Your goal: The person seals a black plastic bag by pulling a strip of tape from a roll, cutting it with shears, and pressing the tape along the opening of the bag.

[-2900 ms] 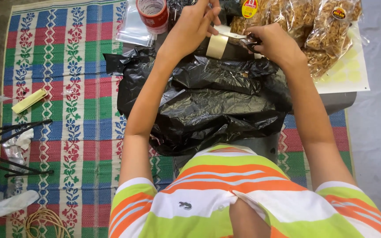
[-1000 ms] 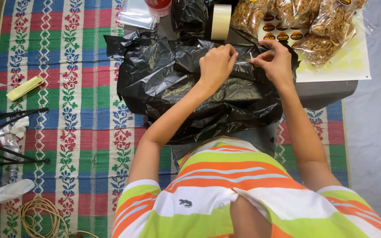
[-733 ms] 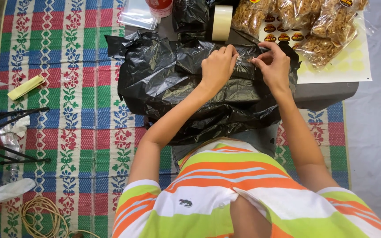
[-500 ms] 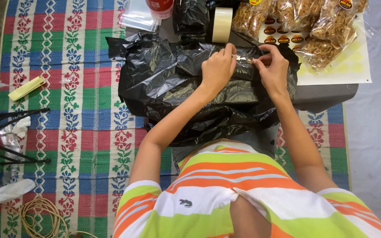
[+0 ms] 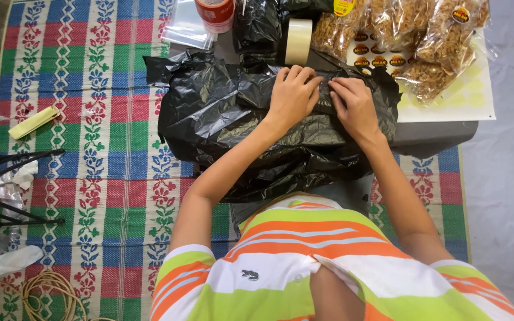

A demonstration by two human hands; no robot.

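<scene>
A bulky parcel wrapped in black plastic bag (image 5: 221, 119) lies on a low table in front of me. My left hand (image 5: 295, 95) lies flat on its top, fingers spread and pressing the plastic down. My right hand (image 5: 355, 107) rests beside it, fingertips pressing the same seam of the wrap. A roll of clear tape (image 5: 298, 41) stands on edge just beyond my hands, touching neither.
Clear bags of fried snacks (image 5: 423, 41) and a yellow sticker sheet (image 5: 465, 95) lie at the far right. A red-lidded jar (image 5: 215, 12) and clear plastic bags (image 5: 187, 30) sit at the back. A woven mat (image 5: 90, 178) covers the floor, with a yellow object (image 5: 34, 122) and rubber bands (image 5: 49, 294).
Both hands have dropped from pinching a strip of tape near the roll to pressing flat on the black wrap, the tape now smoothed down.
</scene>
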